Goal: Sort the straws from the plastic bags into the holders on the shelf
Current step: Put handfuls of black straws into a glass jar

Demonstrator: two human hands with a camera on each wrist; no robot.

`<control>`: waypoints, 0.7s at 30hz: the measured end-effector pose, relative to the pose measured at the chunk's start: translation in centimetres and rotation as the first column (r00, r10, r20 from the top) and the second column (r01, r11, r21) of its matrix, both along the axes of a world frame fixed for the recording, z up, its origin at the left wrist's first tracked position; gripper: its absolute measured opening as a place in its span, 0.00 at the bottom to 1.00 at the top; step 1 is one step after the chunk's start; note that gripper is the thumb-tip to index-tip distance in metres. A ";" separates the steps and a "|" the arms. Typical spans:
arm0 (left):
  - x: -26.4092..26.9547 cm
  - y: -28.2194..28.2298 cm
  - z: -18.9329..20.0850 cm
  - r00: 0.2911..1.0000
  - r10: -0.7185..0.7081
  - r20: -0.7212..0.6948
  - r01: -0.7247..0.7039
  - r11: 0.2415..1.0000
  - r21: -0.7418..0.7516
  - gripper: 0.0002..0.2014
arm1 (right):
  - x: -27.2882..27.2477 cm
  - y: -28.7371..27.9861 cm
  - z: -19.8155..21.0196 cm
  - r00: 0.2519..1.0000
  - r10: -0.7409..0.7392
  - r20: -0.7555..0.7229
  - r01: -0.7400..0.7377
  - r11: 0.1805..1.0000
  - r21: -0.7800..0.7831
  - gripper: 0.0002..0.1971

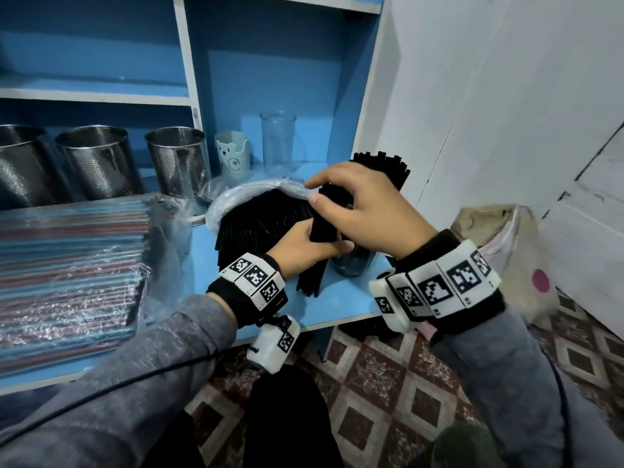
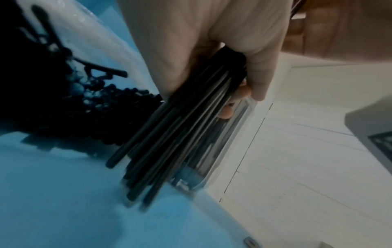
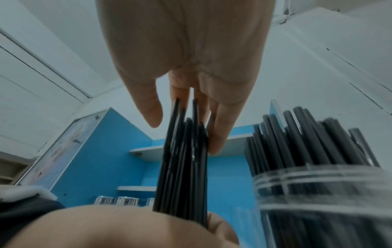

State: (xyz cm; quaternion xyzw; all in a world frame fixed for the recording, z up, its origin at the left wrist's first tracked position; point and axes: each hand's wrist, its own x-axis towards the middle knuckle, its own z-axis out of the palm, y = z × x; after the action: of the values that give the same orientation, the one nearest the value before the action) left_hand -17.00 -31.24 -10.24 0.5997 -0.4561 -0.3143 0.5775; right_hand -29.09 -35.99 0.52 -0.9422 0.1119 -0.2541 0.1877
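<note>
My left hand point(image 1: 304, 248) grips a bundle of black straws point(image 1: 326, 217) upright, low over the blue shelf board point(image 1: 337, 309). My right hand point(image 1: 364, 211) hovers on top; its straight fingers point(image 3: 216, 127) touch the bundle's upper ends point(image 3: 182, 151) and the thumb stands apart. Just right of the bundle stands a clear glass holder point(image 1: 354, 265) with many black straws point(image 1: 385, 167) fanning out of it. Left of it lies an open plastic bag point(image 1: 236, 197) spilling more black straws point(image 1: 263, 221). The left wrist view shows the gripped bundle point(image 2: 180, 134) beside the glass point(image 2: 222, 151).
Three perforated steel holders point(image 1: 98, 160) line the back left, then a pale bear cup point(image 1: 233, 157) and an empty tall glass point(image 1: 278, 140). A wrapped stack of coloured straws point(image 1: 67, 265) fills the left of the shelf. White wall point(image 1: 506, 113) closes the right side.
</note>
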 end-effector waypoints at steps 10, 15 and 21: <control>0.0 0.1 -1.0 0.987 0.057 0.152 -0.070 0.994 0.086 0.16 | -0.2 -0.4 -0.6 0.997 -0.008 0.081 -0.011 0.973 0.231 0.34; -1.0 2.4 3.3 0.897 -0.185 0.401 0.220 0.975 -0.043 0.11 | -1.2 -0.9 -1.0 0.994 0.079 0.069 -0.098 0.938 0.332 0.40; -1.7 2.8 5.5 0.894 -0.251 0.371 0.243 0.968 0.069 0.10 | -1.5 -0.6 -1.2 0.971 0.203 0.126 -0.234 0.912 0.337 0.05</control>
State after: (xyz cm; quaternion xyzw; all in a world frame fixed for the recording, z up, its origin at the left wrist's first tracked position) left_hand -18.72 -28.40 -4.71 0.5919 -0.6277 -0.2688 0.4282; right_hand -30.57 -36.56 -0.72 -0.8882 0.0407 -0.2487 0.3841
